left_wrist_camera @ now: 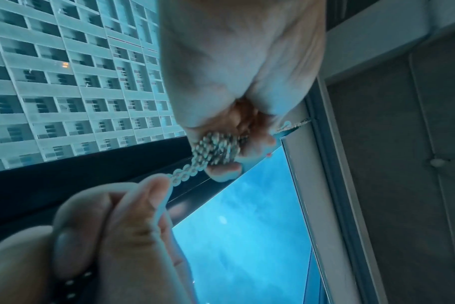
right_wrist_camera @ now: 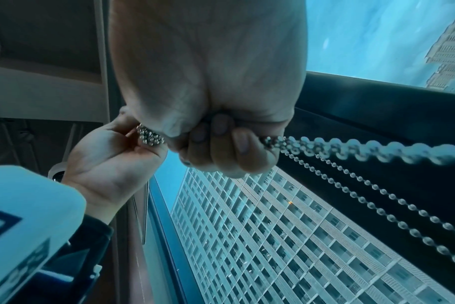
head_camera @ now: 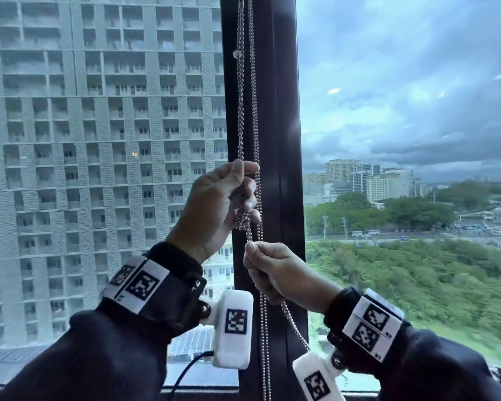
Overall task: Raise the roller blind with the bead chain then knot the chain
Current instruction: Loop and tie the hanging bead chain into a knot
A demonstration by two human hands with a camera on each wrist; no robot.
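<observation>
The silver bead chain (head_camera: 239,117) hangs in double strands down the dark window mullion (head_camera: 281,140). My left hand (head_camera: 245,198) grips it at chest height, with a tight bunch of looped chain (head_camera: 245,220) at its lower fingers. Just below, my right hand (head_camera: 250,246) pinches the strand coming out of that bunch; slack chain trails from its fist to the lower right. The left wrist view shows the bunch (left_wrist_camera: 216,148) in the left hand's fingers (left_wrist_camera: 225,171) and the right hand (left_wrist_camera: 166,181) pulling the strand. The blind itself is out of view.
Two large glass panes flank the mullion: a tall apartment block (head_camera: 99,140) shows through the left one, sky and trees through the right. A clear stopper bead (head_camera: 237,54) sits high on the chain. The window sill (head_camera: 200,390) runs along the bottom.
</observation>
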